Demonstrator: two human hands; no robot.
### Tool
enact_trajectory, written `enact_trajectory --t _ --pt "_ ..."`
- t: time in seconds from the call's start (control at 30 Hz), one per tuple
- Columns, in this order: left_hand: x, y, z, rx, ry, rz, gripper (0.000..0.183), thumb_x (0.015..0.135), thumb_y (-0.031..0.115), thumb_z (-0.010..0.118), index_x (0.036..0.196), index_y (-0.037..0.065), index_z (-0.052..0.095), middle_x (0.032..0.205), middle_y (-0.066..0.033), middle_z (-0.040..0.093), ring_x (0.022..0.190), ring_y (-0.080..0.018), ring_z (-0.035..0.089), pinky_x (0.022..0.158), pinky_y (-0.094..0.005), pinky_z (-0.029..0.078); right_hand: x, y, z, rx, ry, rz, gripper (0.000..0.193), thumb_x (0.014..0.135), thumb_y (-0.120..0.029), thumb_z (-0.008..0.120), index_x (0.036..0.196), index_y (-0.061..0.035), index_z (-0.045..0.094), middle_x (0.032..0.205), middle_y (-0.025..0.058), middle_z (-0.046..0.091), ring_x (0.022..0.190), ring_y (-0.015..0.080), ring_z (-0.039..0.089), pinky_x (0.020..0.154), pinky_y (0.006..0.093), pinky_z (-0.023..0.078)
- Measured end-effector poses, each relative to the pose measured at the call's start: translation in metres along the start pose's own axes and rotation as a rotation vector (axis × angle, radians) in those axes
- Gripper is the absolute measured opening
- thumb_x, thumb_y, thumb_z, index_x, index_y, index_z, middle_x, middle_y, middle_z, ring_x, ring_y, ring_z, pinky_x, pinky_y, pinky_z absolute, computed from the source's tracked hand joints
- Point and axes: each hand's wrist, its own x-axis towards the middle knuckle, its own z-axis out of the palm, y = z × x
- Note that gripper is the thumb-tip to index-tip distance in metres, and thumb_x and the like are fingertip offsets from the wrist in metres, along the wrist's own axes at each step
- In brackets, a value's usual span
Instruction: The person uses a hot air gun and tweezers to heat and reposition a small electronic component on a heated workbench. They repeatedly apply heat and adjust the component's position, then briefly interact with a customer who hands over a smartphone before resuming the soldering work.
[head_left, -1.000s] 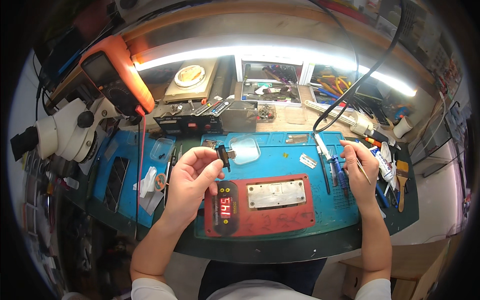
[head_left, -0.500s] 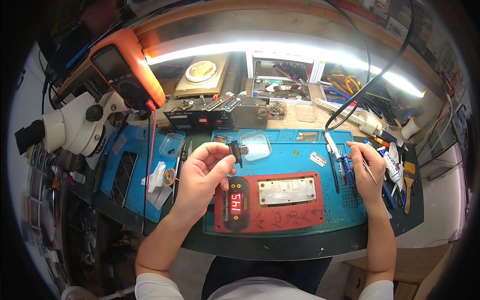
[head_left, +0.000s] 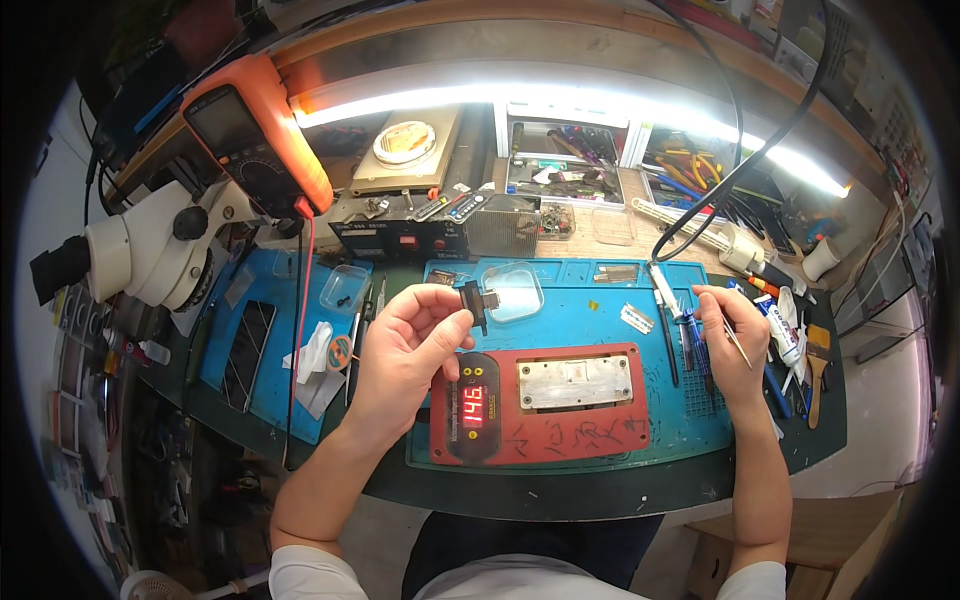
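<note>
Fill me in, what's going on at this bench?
A person works with bare hands. The left hand pinches a small dark part between thumb and fingers, near the far-left corner of a red unit with a lit display and a metal block. The right hand holds a slim tool, well apart from that part. The red unit lies on a blue mat.

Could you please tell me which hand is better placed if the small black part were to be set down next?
Probably the left hand: its fingers hold the small black part, while the right hand holds a thin tool.
</note>
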Motion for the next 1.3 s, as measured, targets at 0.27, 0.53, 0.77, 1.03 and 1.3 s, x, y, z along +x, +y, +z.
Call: enact_trajectory --t 0.27,0.53,0.77,1.03,1.3 --pt "0.0006 0.0008 0.0012 -0.014 0.003 -0.004 0.018 0.101 0.004 0.066 0.117 0.003 0.061 0.098 -0.0033 0.067 0.085 -0.0075 0.065 0.058 -0.0178 0.051 0.0010 0.0002 0.0001 -0.004 -0.003 0.003 0.015 0.098 -0.006 0.067 0.105 0.0041 0.076 0.084 0.0128 0.072 0.074 0.0185 0.067 0.070 0.0303 0.051" --pt "0.0005 -0.0001 0.0002 -0.010 -0.008 0.007 0.018 0.101 0.004 0.067 0.117 0.002 0.061 0.100 -0.0042 0.068 0.086 -0.0080 0.065 0.058 -0.0183 0.051 0.0009 0.0008 0.0011 0.001 -0.002 0.003 0.015 0.098 -0.006 0.067 0.105 0.0040 0.076 0.083 0.0131 0.072 0.073 0.0189 0.067 0.069 0.0304 0.051" --pt "0.0007 -0.0015 -0.0034 -0.011 -0.026 0.006 0.021 0.101 0.007 0.069 0.119 0.000 0.061 0.105 -0.0056 0.068 0.089 -0.0085 0.065 0.059 -0.0186 0.053 0.0009 -0.0007 0.0013 -0.004 -0.005 0.000 0.015 0.098 -0.006 0.067 0.104 0.0041 0.076 0.082 0.0122 0.071 0.072 0.0177 0.067 0.067 0.0302 0.050" --pt "0.0001 -0.0003 0.0008 -0.003 -0.005 0.012 0.018 0.101 0.004 0.066 0.117 0.003 0.061 0.098 -0.0033 0.067 0.085 -0.0080 0.065 0.058 -0.0181 0.051 0.0007 0.0006 0.0019 0.000 0.001 0.002 0.015 0.097 -0.006 0.067 0.105 0.0041 0.075 0.083 0.0124 0.072 0.073 0.0178 0.067 0.068 0.0300 0.051" --pt "-0.0005 -0.0005 0.0006 0.010 -0.011 0.022 0.018 0.101 0.004 0.067 0.118 0.003 0.061 0.098 -0.0033 0.067 0.085 -0.0077 0.065 0.058 -0.0179 0.050 0.0005 0.0016 0.0019 -0.007 -0.005 0.010 0.015 0.098 -0.006 0.067 0.106 0.0043 0.075 0.083 0.0122 0.071 0.073 0.0174 0.067 0.069 0.0296 0.051"
